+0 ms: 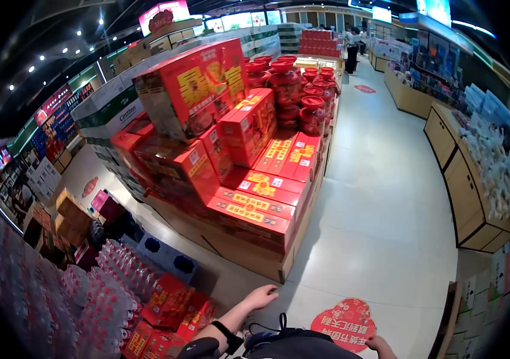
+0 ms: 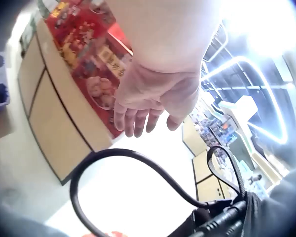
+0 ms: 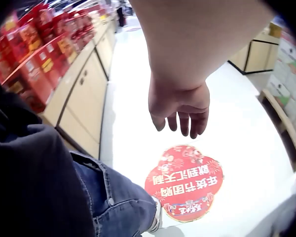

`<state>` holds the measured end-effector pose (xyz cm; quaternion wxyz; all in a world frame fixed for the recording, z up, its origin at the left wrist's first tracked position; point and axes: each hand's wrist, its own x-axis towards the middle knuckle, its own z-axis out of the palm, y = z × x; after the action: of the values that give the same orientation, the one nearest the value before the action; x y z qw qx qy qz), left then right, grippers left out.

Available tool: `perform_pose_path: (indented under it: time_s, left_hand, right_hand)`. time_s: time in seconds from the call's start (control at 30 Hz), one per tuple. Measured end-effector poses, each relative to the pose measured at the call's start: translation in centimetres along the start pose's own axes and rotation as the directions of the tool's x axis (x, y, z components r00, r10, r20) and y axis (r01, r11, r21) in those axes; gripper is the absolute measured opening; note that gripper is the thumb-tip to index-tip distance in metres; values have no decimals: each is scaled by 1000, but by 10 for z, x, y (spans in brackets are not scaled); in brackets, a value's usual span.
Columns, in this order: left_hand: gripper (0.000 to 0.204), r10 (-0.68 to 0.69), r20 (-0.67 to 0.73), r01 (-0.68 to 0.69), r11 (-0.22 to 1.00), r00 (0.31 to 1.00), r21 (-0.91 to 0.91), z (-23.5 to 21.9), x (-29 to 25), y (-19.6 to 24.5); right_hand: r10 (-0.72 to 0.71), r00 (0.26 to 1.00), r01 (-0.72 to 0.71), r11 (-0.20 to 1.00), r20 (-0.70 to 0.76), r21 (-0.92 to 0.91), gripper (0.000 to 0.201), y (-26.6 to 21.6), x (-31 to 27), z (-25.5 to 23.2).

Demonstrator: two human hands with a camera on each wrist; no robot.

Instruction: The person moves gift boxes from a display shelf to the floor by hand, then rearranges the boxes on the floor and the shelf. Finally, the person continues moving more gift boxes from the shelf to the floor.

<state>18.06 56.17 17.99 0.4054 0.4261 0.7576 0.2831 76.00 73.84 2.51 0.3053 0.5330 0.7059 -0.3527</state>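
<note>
My left hand hangs in front of my body, beside the corner of a wooden display stand. In the left wrist view its fingers are loosely bent and hold nothing. Stacked red gift boxes with yellow lettering lie on the stand. At the bottom edge of the head view, my right hand shows in part. The right wrist view has the same hand with fingers hanging loosely, nothing in them. Below it on the floor is a red sticker with white lettering.
Red jars stand farther along the stand. Packs of bottles and red boxes sit on the floor to the left. A wooden counter with bagged goods lines the aisle's right side. A person is far down the aisle.
</note>
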Motion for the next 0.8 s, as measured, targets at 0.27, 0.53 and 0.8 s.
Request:
perform_pose_path:
  time_s: [0.27, 0.53, 0.8]
  left_hand:
    - [48, 82, -87, -81, 997, 993, 16, -14, 85, 128]
    - [39, 148, -708, -206, 978, 690, 4, -170, 156, 172]
    - [42, 315, -898, -139, 948, 307, 285, -308, 148, 236]
  right_hand:
    - [25, 997, 6, 907, -69, 421, 55, 76, 41, -71]
    - [-299, 829, 487, 800, -472, 351, 51, -144, 110, -294]
    - [-743, 416, 838, 538, -525, -97, 49, -444, 71, -567]
